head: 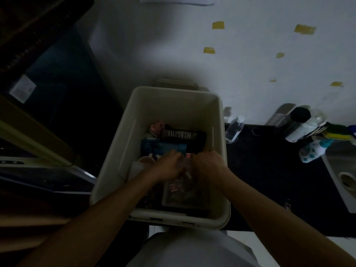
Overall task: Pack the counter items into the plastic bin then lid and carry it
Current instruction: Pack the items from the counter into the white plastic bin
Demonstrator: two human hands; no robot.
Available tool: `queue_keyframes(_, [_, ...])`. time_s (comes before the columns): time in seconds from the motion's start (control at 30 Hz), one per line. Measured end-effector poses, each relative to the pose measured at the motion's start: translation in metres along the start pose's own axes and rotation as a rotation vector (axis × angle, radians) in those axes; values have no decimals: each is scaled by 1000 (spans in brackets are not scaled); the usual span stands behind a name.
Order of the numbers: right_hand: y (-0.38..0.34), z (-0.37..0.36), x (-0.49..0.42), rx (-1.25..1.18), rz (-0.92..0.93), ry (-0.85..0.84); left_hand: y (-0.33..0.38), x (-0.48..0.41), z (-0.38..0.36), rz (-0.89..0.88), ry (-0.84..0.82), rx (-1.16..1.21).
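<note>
In the near half of the plastic bin (173, 105), the left hand (169, 166) and right hand (209, 166) meet, fingers curled and pinching a blurred clear packet (185, 171) between them. A black bottle (183, 134) lies nearer the bin's far wall

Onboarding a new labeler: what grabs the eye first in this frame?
The pale bin sits at centre. The left hand and right hand meet low inside it, but what they handle is too blurred to tell. A black bottle lettered MY BOTTLE lies across the bin's far end. On the dark counter to the right stands a clear bottle, with yellow tape scraps on the wall above.
</note>
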State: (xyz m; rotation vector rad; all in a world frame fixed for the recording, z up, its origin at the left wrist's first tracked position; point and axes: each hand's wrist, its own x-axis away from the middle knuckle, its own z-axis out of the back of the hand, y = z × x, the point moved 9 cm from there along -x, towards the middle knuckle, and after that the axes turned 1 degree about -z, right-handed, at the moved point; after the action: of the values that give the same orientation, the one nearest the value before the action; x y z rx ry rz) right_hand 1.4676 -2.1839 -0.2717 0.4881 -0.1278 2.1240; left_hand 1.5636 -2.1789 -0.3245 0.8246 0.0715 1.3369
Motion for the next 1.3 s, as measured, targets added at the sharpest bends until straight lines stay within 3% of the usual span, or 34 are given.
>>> queue_keyframes(0.13, [-13, -34, -4, -171, -23, -113, -11, 5, -20, 24, -176, -94])
queue_keyframes(0.3, [-14, -41, -2, -177, 0, -232, -7, 12, -21, -60, -147, -218])
queue_keyframes(0.4, [-19, -51, 5, -218, -13, -318, -12, 14, -25, -13, -200, -308])
queue_keyframes(0.7, [-25, -65, 6, -215, -48, -325, -20, 10, -34, 60, -276, -426])
queue_keyframes(1.0, [-26, -66, 8, -180, -38, -400, -21, 18, -49, 134, -324, -341])
queue_keyframes(1.3, [-22, -54, 14, -216, -24, -247, -4, 19, -16, 129, -164, -314])
